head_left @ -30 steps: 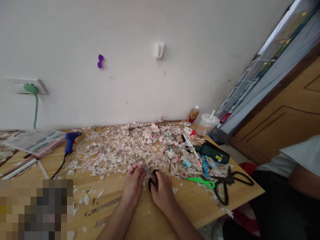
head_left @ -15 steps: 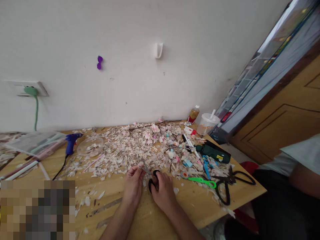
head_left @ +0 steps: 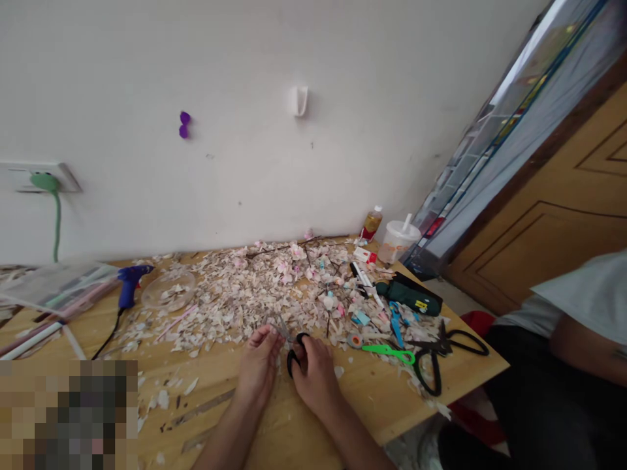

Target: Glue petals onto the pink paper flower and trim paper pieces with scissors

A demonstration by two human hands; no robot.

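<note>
My right hand (head_left: 316, 371) holds a small pair of scissors (head_left: 285, 331) with black handles, the fingers in the loops. The blades point up and left, close to the fingertips of my left hand (head_left: 258, 360). Those fingertips are pinched together on a small pale flake (head_left: 272, 329), which is mostly hidden. Beyond both hands lies a wide heap of pale, petal-like scraps (head_left: 220, 303). Pink-and-white blossoms on thin twigs (head_left: 284, 266) rest on the back of the heap.
At the right lie green-handled scissors (head_left: 389, 352), large black-handled shears (head_left: 443, 344), blue scissors (head_left: 396, 325) and a dark green pouch (head_left: 411, 297). A bottle (head_left: 371, 225) and a lidded cup (head_left: 398, 243) stand behind. A blue glue gun (head_left: 129, 286) is left; a person (head_left: 563, 346) sits right.
The view has swung slightly to the right, so everything sits further left in the picture. Both hands stay together at the scissors, with little movement.
</note>
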